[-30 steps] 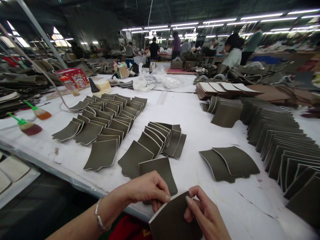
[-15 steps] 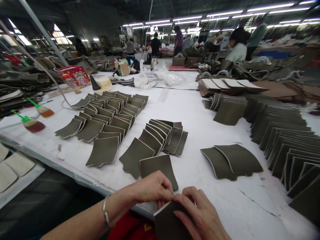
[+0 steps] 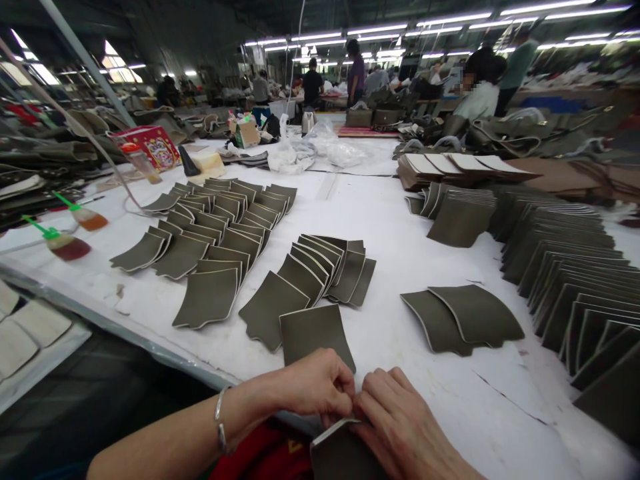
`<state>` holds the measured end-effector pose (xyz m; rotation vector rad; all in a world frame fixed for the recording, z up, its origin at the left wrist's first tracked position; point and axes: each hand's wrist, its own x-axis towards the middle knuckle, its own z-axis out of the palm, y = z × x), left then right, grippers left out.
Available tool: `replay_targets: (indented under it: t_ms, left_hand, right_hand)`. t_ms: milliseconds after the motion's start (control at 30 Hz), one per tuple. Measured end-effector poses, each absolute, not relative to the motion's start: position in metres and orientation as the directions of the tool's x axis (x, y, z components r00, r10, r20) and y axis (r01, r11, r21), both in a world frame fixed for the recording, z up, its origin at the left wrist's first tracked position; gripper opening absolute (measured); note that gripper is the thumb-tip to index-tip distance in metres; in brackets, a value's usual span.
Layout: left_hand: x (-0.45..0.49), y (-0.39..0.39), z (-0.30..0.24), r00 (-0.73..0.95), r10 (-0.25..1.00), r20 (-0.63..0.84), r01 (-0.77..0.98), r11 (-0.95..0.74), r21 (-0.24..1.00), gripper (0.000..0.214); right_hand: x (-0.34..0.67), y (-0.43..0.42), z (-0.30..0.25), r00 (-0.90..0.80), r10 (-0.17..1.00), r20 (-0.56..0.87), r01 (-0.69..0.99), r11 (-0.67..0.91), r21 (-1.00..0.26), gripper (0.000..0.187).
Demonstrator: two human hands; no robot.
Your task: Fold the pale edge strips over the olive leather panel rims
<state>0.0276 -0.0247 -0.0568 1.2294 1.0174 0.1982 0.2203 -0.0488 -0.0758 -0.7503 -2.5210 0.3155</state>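
Observation:
A dark olive leather piece point(image 3: 345, 455) with a pale cut edge is tilted upright at the table's near edge, close to my body. My right hand point(image 3: 400, 417) grips it from the right, fingers bent over its upper edge. My left hand point(image 3: 323, 387), a silver bracelet on its wrist, is closed in a pinch at that same edge, fingertips meeting those of the right; what lies exactly between them is hidden. Just beyond my hands rests a single matching panel point(image 3: 317, 333), beside a fanned row of panels point(image 3: 305, 273).
More overlapping panels point(image 3: 207, 297) spread over the left of the white table point(image 3: 380, 220). Two panels point(image 3: 475, 317) lie at right, near a long row of upright ones point(image 3: 575, 267). Green-tipped glue bottles point(image 3: 70, 247) stand at far left. People work in the background.
Both hands have shifted slightly along the leather piece's top edge, to the right. The right hand's fingers have closed in more over the edge, and the piece sits slightly lower.

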Motion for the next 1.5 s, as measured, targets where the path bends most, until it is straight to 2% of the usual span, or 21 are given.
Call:
replay_targets:
  t_ms: [100,167,233,333,433,500,567,633,700,767,833,867,933,1000,1100,1200,1367,1500]
  left_hand:
    - [0.029,-0.025,-0.052,0.561,0.674,-0.48,0.471,0.216,0.855,0.007]
    - [0.03,-0.027,-0.049,0.551,0.715,-0.429,0.495,0.133,0.858,0.002]
    - [0.033,-0.027,-0.046,0.562,0.747,-0.355,0.557,-0.025,0.83,0.007]
    - [0.036,-0.022,-0.041,0.611,0.755,-0.24,0.692,-0.361,0.625,0.013]
    - [0.032,-0.005,-0.026,0.605,0.771,-0.197,0.754,-0.476,0.454,0.015]
    - [0.028,0.006,-0.015,0.621,0.759,-0.197,0.74,-0.483,0.469,0.013]
    - [0.026,0.014,-0.008,0.702,0.674,-0.23,0.642,-0.459,0.614,0.012]
    - [0.024,0.014,-0.012,0.786,0.566,-0.249,0.506,-0.358,0.785,0.013]
    - [0.022,0.009,-0.024,0.819,0.501,-0.278,0.409,-0.172,0.896,0.017]
    - [0.016,-0.001,-0.038,0.812,0.48,-0.333,0.355,0.046,0.934,0.023]
    - [0.008,-0.014,-0.046,0.785,0.511,-0.351,0.31,0.167,0.936,0.03]
    - [0.004,-0.02,-0.046,0.764,0.546,-0.344,0.311,0.155,0.938,0.035]
    - [-0.002,-0.034,-0.042,0.708,0.635,-0.309,0.391,0.011,0.92,0.039]
    - [-0.005,-0.045,-0.036,0.65,0.699,-0.297,0.535,-0.143,0.833,0.027]
    - [-0.003,-0.057,-0.037,0.587,0.758,-0.285,0.657,-0.24,0.715,0.008]
    - [-0.001,-0.061,-0.048,0.587,0.764,-0.269,0.651,-0.248,0.717,0.014]
    - [0.0,-0.06,-0.059,0.591,0.768,-0.248,0.636,-0.254,0.729,0.021]
    - [0.0,-0.06,-0.054,0.582,0.768,-0.268,0.594,-0.177,0.785,0.021]
  right_hand:
    - [0.221,-0.046,-0.078,-0.713,0.581,0.392,0.464,0.81,-0.359,0.015]
    - [0.222,-0.042,-0.076,-0.706,0.613,0.355,0.482,0.783,-0.392,0.017]
    - [0.223,-0.04,-0.071,-0.714,0.635,0.295,0.484,0.752,-0.448,0.016]
    - [0.225,-0.04,-0.06,-0.731,0.653,0.198,0.491,0.705,-0.511,0.018]
    - [0.226,-0.046,-0.044,-0.755,0.617,0.222,0.456,0.738,-0.498,0.016]
    - [0.227,-0.051,-0.035,-0.752,0.568,0.334,0.389,0.792,-0.47,0.018]
    - [0.228,-0.055,-0.028,-0.736,0.548,0.397,0.344,0.808,-0.478,0.02]
    - [0.229,-0.058,-0.028,-0.725,0.589,0.358,0.355,0.764,-0.539,0.017]
    - [0.23,-0.06,-0.035,-0.709,0.652,0.27,0.397,0.685,-0.611,0.014]
    - [0.23,-0.063,-0.048,-0.682,0.696,0.224,0.419,0.624,-0.66,0.016]
    - [0.231,-0.068,-0.064,-0.66,0.725,0.197,0.443,0.587,-0.677,0.017]
    - [0.23,-0.07,-0.071,-0.651,0.736,0.189,0.458,0.578,-0.676,0.017]
    - [0.229,-0.073,-0.082,-0.634,0.754,0.173,0.489,0.564,-0.666,0.016]
    - [0.228,-0.074,-0.087,-0.634,0.758,0.156,0.505,0.558,-0.658,0.017]
    - [0.224,-0.072,-0.085,-0.638,0.752,0.163,0.511,0.572,-0.642,0.02]
    - [0.22,-0.069,-0.08,-0.654,0.739,0.161,0.52,0.594,-0.614,0.024]
    - [0.219,-0.068,-0.08,-0.671,0.726,0.149,0.553,0.624,-0.551,0.019]
    - [0.219,-0.068,-0.081,-0.667,0.728,0.159,0.561,0.631,-0.536,0.019]
